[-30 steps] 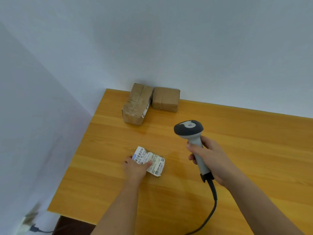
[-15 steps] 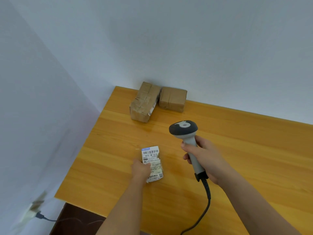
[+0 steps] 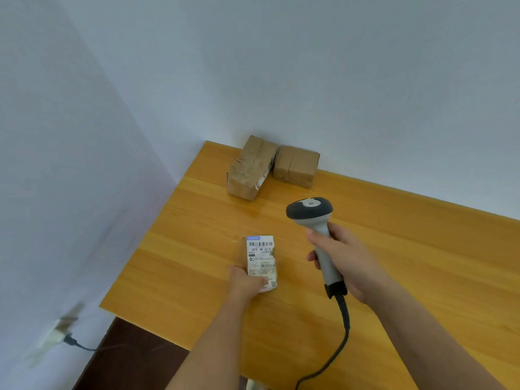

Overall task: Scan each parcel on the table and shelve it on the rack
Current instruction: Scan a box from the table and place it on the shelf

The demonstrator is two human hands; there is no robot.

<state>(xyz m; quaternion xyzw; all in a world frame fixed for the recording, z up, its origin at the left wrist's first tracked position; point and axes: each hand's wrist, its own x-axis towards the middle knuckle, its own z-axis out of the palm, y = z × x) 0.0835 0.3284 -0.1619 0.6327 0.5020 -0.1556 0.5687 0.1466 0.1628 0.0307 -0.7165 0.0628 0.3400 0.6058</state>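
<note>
Small flat white-labelled parcel (image 3: 261, 263) at table centre-left, pinched at its 6 o'clock end by left hand (image 3: 244, 282), looks light, stiff enough for edge grip; right hand (image 3: 342, 263) at 3 o'clock wraps grey handheld barcode scanner (image 3: 318, 235)

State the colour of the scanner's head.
The scanner's head is dark grey with a pale round patch on top; the head view shows it.

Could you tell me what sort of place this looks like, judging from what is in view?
Probably a small parcel-handling or mailroom corner. A right hand grips a corded barcode scanner, a left hand holds a small labelled parcel on a wooden table, and two taped cardboard boxes sit against the wall.
</note>
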